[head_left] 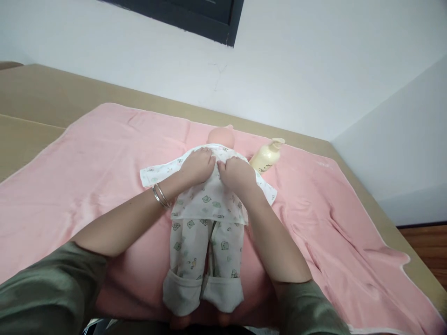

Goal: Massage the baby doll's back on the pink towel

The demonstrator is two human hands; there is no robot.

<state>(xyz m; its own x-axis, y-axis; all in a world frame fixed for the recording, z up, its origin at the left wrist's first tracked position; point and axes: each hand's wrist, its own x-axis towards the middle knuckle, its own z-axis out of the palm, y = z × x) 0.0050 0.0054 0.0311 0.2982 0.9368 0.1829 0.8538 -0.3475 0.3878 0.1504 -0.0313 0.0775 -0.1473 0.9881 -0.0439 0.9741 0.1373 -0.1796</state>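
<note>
A baby doll [220, 137] lies on a pink blanket [104, 153], its head toward the wall. It wears a white printed top [209, 202] and matching trousers [226, 246] with turned-up cuffs. My left hand [199, 165] rests on the upper chest of the top, fingers curled on the cloth. Beside it, a small gap apart, my right hand [237, 174] is closed on the other side of the chest cloth. The sleeves of the top spread out to both sides. Part of the collar shows between and above my hands.
A cream pump bottle [266, 157] leans on the blanket just right of the doll's shoulder. The blanket covers much of a tan table [38, 93]. Behind the table stands a white wall [279, 70] with a dark frame [228, 28] at the top.
</note>
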